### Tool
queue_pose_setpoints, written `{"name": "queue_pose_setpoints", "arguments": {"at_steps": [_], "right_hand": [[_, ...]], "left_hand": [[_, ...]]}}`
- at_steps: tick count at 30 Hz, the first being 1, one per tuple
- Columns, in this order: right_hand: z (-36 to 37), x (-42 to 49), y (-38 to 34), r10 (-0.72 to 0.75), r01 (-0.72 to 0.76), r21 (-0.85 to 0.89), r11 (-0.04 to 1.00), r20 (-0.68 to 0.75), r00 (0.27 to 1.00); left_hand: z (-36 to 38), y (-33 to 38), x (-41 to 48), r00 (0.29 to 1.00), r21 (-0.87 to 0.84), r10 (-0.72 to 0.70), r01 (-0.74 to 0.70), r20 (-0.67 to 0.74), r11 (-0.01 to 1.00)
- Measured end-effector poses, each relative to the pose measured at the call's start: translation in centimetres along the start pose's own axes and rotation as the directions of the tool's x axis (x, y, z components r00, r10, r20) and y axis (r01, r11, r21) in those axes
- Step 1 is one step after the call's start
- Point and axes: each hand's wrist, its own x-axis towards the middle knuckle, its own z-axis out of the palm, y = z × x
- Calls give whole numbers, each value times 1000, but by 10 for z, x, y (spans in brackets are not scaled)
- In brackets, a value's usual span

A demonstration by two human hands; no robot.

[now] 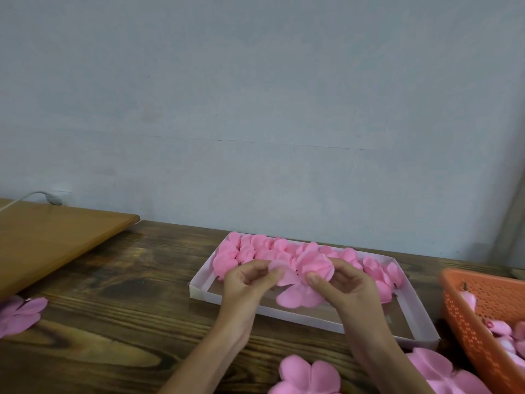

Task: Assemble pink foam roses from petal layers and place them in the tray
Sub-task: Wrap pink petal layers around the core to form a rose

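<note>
**Mid-build, and it's a delicate one**

We've got the half-built rose (305,280) up off the table, hovering just above the bare near half of the tray (207,295), so setting it down should be a short drop. Our left hand (250,282) curls in, thumb and fingertips pinching one pale petal edge. Our right hand (343,282) pinches the gathered centre, likely to stop the layers springing apart. Finished roses (255,251) line the tray's far side. Loose petal layers (309,376) lie by our wrists within easy reach, and an orange basket (483,308) holding more pieces sits at the right.
</note>
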Motion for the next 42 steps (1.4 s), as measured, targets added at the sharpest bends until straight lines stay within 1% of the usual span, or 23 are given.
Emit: {"name": "queue_pose_setpoints", "arguments": {"at_steps": [2, 5, 9, 12, 18, 21, 25, 27, 31, 33, 35, 37, 38, 40, 42], "right_hand": [[0, -1, -1, -7, 9, -20, 1000, 69, 998], [2, -5, -2, -55, 69, -76, 995, 170, 984], [6, -7, -2, -67, 129, -226, 966, 264, 962], [8, -7, -4, -69, 153, -328, 932, 255, 964], [10, -6, 0, -69, 118, -391, 913, 137, 988], [9, -5, 2, -66, 106, -367, 924, 118, 991], [9, -5, 6, -73, 105, -277, 955, 125, 990], [9, -5, 8, -74, 97, -224, 970, 112, 991], [8, -4, 5, -24, 28, -103, 994, 40, 999], [6, -3, 4, -3, 2, -38, 999, -12, 1000], [4, -2, 2, 23, -22, 32, 999, -42, 999], [2, -1, 1, 47, -45, 68, 997, -41, 998], [2, -1, 1, 58, -55, 70, 996, -38, 998], [0, -1, 1, 61, -59, 49, 997, -26, 998], [0, -1, 0, 32, -32, -2, 999, 7, 999]], "left_hand": [[0, -1, 0, 999, -43, -29, 28, -14, 999], [4, 0, -2, 998, -75, -59, 57, -31, 996], [6, 1, -5, 998, 23, -50, 50, -24, 998], [6, 3, -6, 999, 29, -45, 45, -11, 999], [9, 4, -9, 999, 40, 37, -38, 20, 998], [10, 7, -11, 994, 87, 101, -105, 41, 991], [12, 9, -13, 979, 84, 181, -189, 92, 978], [12, 9, -13, 976, 84, 189, -198, 103, 977], [10, 12, -12, 988, 48, 151, -152, 32, 987], [7, 11, -9, 988, 89, 140, -145, 59, 985], [5, 8, -7, 992, 176, 62, -82, 114, 981], [5, 5, -7, 991, 243, -35, 3, 127, 970], [5, 4, -8, 992, 227, -60, 34, 110, 973], [7, 1, -9, 994, 112, -89, 82, 57, 990], [7, 1, -7, 993, 12, -117, 117, 23, 993]]}}
